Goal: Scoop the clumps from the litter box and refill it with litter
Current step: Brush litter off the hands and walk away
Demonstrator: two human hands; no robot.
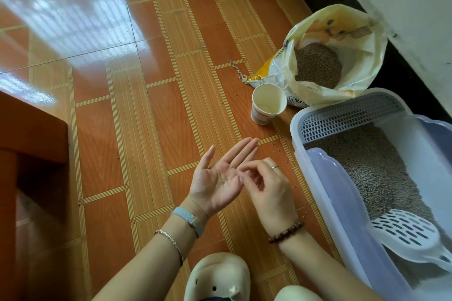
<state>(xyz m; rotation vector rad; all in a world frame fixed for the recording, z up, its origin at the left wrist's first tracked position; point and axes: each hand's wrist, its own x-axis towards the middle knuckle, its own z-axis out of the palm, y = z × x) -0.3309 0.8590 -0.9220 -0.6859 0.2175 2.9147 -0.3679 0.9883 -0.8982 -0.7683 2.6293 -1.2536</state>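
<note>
The pale lilac litter box stands on the floor at the right, with grey litter inside. A white slotted scoop lies in its near end. Behind it an open yellow-white litter bag shows brown pellets. A paper cup stands empty beside the bag. My left hand is held palm up over the floor, fingers apart, with a few tiny specks on it. My right hand pinches its fingertips at the left palm's edge; whether it holds a grain I cannot tell.
Scattered litter grains lie on the orange tiled floor left of the box. A brown wooden furniture corner is at the left. My cream slippers are at the bottom. A white wall with dark skirting runs behind the bag.
</note>
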